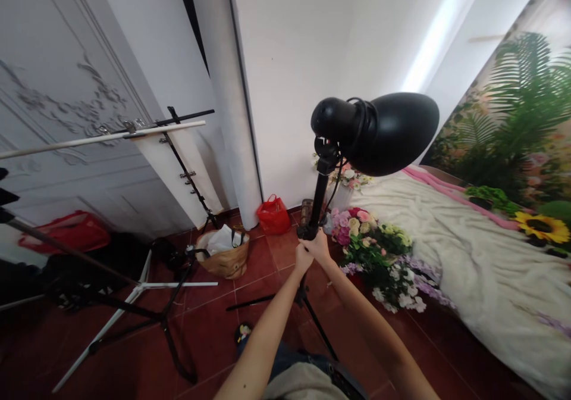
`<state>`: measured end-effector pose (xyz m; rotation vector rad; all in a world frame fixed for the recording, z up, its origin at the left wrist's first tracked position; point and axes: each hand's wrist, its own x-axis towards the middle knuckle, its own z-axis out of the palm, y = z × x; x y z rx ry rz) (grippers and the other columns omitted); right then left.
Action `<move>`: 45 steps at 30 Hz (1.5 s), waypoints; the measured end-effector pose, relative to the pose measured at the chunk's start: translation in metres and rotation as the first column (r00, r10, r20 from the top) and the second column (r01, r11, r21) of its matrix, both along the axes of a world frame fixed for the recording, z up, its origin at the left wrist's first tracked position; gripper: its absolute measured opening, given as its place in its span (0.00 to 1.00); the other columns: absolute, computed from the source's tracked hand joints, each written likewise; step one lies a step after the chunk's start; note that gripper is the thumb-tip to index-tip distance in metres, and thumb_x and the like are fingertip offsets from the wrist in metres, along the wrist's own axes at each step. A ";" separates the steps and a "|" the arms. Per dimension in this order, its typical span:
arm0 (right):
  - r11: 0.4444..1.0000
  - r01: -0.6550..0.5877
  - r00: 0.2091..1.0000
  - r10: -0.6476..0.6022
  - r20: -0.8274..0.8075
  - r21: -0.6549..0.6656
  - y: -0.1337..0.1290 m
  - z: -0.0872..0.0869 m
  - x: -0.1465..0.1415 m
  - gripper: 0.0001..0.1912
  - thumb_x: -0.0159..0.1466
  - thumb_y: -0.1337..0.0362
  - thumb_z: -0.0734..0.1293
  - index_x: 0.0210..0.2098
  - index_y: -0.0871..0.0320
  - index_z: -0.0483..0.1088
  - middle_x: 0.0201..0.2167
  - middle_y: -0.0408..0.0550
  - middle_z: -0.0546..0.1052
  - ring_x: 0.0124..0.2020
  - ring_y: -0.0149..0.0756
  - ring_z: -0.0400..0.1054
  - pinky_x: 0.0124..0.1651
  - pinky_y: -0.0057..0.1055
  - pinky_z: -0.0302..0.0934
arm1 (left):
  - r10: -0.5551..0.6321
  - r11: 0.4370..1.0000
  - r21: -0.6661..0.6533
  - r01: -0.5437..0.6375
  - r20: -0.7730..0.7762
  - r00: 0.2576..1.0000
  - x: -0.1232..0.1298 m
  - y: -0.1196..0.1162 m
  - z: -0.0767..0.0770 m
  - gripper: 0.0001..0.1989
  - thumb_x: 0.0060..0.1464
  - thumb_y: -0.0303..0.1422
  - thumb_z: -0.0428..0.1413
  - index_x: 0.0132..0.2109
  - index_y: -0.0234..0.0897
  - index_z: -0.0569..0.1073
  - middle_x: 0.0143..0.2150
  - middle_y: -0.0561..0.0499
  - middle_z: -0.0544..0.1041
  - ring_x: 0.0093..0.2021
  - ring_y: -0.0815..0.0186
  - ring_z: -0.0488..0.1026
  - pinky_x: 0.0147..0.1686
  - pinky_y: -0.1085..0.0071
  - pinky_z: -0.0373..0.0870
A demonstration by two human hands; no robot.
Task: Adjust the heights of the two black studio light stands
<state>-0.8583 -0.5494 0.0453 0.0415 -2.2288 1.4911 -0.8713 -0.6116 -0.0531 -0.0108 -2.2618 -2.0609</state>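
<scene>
A black studio light with a wide reflector stands in front of me on a black light stand. Its reflector faces right, and a cable is looped around the lamp neck. My left hand is wrapped around the pole of the stand. Just above and beside it, my right hand grips the same pole near a black clamp collar. The two hands touch each other and hide part of the pole. Below them, the stand's legs are spread on the red tile floor.
Artificial flowers lie to the right beside a cream blanket. On the left are a woven basket, a red bag and a white-legged stand. A horizontal pole with clips crosses the left side.
</scene>
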 end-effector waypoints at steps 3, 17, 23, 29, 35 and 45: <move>1.000 0.005 0.999 -0.006 -0.035 -0.023 0.002 0.033 -0.006 0.21 0.45 0.60 0.70 0.36 0.57 0.63 0.30 0.47 0.75 0.33 0.41 0.71 0.37 0.35 0.66 | -0.031 0.999 -0.022 0.029 -0.116 0.993 0.002 -0.001 0.001 0.13 0.45 0.31 0.57 0.39 0.30 0.75 0.36 0.43 0.79 0.37 0.60 0.75 0.37 0.66 0.71; 0.999 -0.036 0.950 0.041 -0.309 0.021 0.009 0.165 -0.015 0.26 0.46 0.60 0.71 0.42 0.59 0.60 0.34 0.47 0.73 0.35 0.37 0.68 0.41 0.35 0.64 | 0.048 0.997 -0.047 -0.054 -0.131 0.990 0.007 0.007 0.016 0.18 0.48 0.47 0.56 0.33 0.34 0.74 0.27 0.50 0.75 0.29 0.66 0.71 0.31 0.72 0.67; 0.999 -0.045 0.950 0.052 -0.307 0.030 0.010 0.160 -0.017 0.26 0.46 0.61 0.70 0.42 0.59 0.60 0.33 0.45 0.73 0.33 0.36 0.68 0.40 0.34 0.63 | 0.161 0.986 -0.032 -0.164 -0.086 0.983 0.002 0.018 0.025 0.21 0.46 0.49 0.56 0.26 0.33 0.74 0.23 0.49 0.74 0.25 0.65 0.70 0.27 0.73 0.65; 0.999 -0.042 0.957 0.045 -0.285 0.018 0.011 0.161 -0.017 0.26 0.45 0.61 0.70 0.42 0.59 0.60 0.33 0.46 0.72 0.33 0.37 0.68 0.40 0.35 0.63 | 0.130 0.990 -0.047 -0.134 -0.077 0.988 0.000 0.016 0.017 0.20 0.44 0.48 0.58 0.27 0.33 0.75 0.23 0.49 0.75 0.25 0.65 0.71 0.26 0.73 0.66; 0.999 -0.029 0.955 0.040 -0.292 0.039 0.010 0.157 -0.016 0.27 0.46 0.60 0.71 0.44 0.59 0.60 0.33 0.45 0.73 0.33 0.37 0.68 0.42 0.36 0.64 | 0.129 0.992 -0.007 -0.130 -0.074 0.989 -0.002 0.018 0.014 0.20 0.47 0.48 0.56 0.26 0.33 0.76 0.24 0.45 0.77 0.26 0.62 0.74 0.28 0.70 0.68; 0.938 -0.338 0.928 0.317 -0.194 -0.083 0.038 0.101 0.003 0.31 0.53 0.52 0.71 0.50 0.55 0.56 0.46 0.51 0.72 0.47 0.39 0.68 0.50 0.38 0.64 | 0.139 0.990 0.013 -0.138 -0.059 0.989 -0.008 0.020 0.008 0.17 0.46 0.44 0.57 0.25 0.32 0.76 0.24 0.45 0.77 0.26 0.62 0.74 0.28 0.70 0.69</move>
